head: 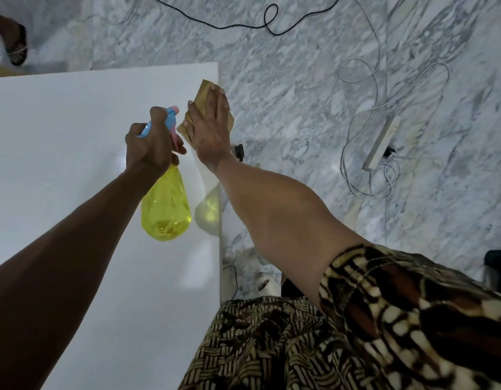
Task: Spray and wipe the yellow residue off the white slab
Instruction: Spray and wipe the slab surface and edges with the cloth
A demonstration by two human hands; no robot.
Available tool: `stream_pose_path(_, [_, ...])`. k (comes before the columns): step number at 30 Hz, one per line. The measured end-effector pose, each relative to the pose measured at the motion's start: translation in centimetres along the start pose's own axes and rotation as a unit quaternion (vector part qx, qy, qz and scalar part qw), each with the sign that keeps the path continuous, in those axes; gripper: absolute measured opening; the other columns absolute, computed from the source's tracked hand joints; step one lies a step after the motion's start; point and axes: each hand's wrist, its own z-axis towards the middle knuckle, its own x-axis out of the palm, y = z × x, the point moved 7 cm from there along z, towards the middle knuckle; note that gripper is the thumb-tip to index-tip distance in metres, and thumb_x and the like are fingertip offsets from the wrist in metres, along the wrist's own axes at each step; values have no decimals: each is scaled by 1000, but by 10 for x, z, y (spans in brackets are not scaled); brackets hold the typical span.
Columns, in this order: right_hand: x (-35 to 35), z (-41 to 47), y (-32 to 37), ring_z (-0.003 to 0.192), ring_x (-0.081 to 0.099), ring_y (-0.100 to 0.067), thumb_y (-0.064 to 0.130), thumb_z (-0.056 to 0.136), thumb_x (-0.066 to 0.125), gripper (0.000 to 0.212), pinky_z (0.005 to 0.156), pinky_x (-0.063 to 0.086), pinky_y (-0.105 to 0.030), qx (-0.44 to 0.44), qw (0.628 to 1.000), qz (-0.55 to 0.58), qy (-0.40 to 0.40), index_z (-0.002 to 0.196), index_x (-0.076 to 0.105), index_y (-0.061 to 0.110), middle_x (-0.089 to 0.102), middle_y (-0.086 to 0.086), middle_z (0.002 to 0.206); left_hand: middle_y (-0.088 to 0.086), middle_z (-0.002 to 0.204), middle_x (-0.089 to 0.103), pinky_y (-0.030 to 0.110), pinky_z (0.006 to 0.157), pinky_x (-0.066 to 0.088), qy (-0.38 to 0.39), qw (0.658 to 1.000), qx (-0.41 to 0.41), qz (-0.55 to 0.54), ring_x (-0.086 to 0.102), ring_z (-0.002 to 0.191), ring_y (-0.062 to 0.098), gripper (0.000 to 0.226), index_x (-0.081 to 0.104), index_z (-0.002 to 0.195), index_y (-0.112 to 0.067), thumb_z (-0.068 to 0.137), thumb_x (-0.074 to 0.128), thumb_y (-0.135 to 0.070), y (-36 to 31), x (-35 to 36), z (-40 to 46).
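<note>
The white slab [75,170] fills the left half of the head view, glossy, with its right edge running down the middle. My left hand [151,144] grips the blue and pink trigger head of a yellow spray bottle [166,209] held above the slab. My right hand [208,125] lies flat with straight fingers on a tan cloth [204,90], pressing it onto the slab at its right edge. No yellow residue shows on the bare slab surface.
Grey marble floor [300,94] lies to the right and beyond. A black cable [243,23], pale cables [364,88] and a white power strip [381,144] lie on it. Another person's sandalled foot [17,43] stands at the top left. My patterned clothing [272,342] fills the bottom right.
</note>
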Motion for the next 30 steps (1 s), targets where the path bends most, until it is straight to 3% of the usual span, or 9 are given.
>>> stream_pose_path(6, [-4, -49, 6, 147, 20, -48, 41, 99, 50, 43, 122, 13, -50, -4, 999, 39, -20, 134, 62, 19, 29, -29, 156, 23, 88, 65, 29, 48, 50, -9, 1000, -20, -3, 67, 75, 33, 92, 69, 129, -6, 67, 42, -69, 15, 0, -22])
stream_pose_path(10, [1, -83, 12, 149, 15, -45, 44, 101, 47, 46, 122, 11, -50, 6, 999, 51, 3, 138, 58, 21, 22, -27, 160, 19, 81, 63, 32, 52, 50, -5, 1000, -4, 4, 66, 78, 36, 81, 72, 124, -7, 75, 41, -62, 28, -3, -48])
stream_pose_path(14, [10, -125, 22, 151, 5, -44, 47, 104, 36, 49, 123, 4, -49, 1, 998, 26, 60, 146, 47, 25, 11, -26, 163, 25, 90, 63, 42, 62, 57, -5, 999, 13, 40, 69, 90, 49, 69, 73, 121, -21, 79, 36, -61, 50, -10, -88])
stream_pose_path(18, [12, -188, 33, 151, 4, -46, 45, 104, 36, 49, 122, 3, -52, -2, 997, 41, 58, 145, 48, 21, 10, -29, 162, 35, 113, 66, 55, 82, 60, -5, 997, 41, 64, 70, 103, 50, 97, 68, 135, -19, 65, 29, -72, 75, -26, -141])
stream_pose_path(21, [14, -249, 40, 150, 7, -48, 42, 102, 45, 47, 123, 1, -50, -17, 997, 64, 42, 143, 52, 20, 15, -30, 160, 34, 114, 67, 60, 95, 60, -12, 997, 45, 62, 70, 107, 47, 99, 67, 133, -16, 65, 26, -75, 101, -39, -183])
stream_pose_path(28, [31, -372, 65, 150, 7, -47, 51, 100, 43, 54, 122, -1, -51, -11, 998, 27, 60, 147, 45, 25, 15, -30, 161, 32, 115, 67, 59, 88, 60, -14, 998, 24, 58, 71, 104, 47, 102, 66, 131, -10, 61, 29, -76, 173, -62, -286])
stream_pose_path(30, [31, -404, 72, 148, 14, -49, 50, 97, 50, 53, 123, 8, -54, -27, 998, 32, 45, 142, 52, 23, 23, -32, 158, 30, 114, 68, 60, 90, 59, -13, 998, 13, 56, 70, 102, 46, 98, 66, 132, -10, 65, 33, -74, 196, -65, -310])
